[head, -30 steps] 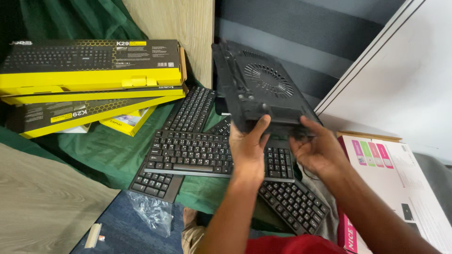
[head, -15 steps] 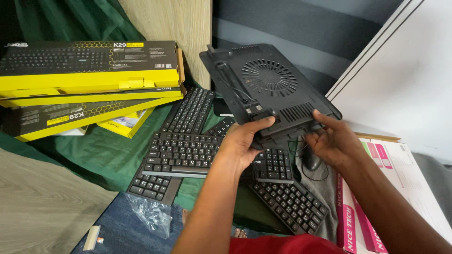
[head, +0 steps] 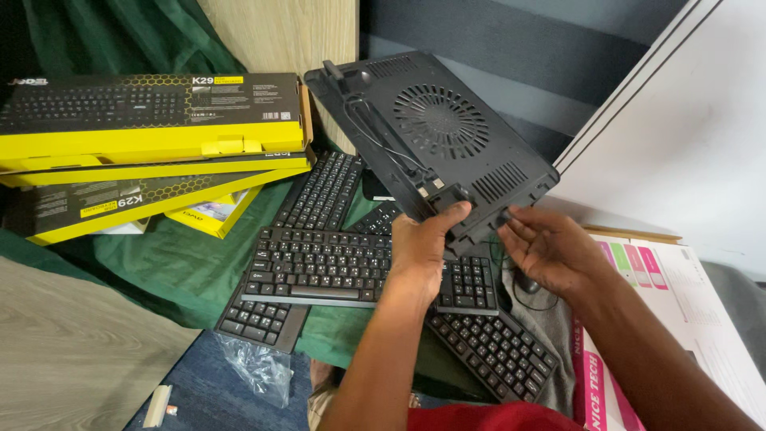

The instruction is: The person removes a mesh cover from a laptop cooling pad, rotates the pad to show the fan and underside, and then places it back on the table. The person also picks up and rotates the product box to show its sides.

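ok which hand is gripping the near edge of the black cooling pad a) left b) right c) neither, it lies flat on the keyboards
a: the left hand clamps the lower edge of the black cooling pad and holds it tilted above the keyboards, while the right hand only touches that edge with its fingertips.

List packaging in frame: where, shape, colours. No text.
Top keyboard box: upper left, long flat carton, black and yellow, keyboard picture.
Lower keyboard box: beneath it, same colours, angled.
Small yellow package: tucked under that stack.
White carton: lower right, pink and green panels.
Clear plastic bag: bottom centre, crumpled.
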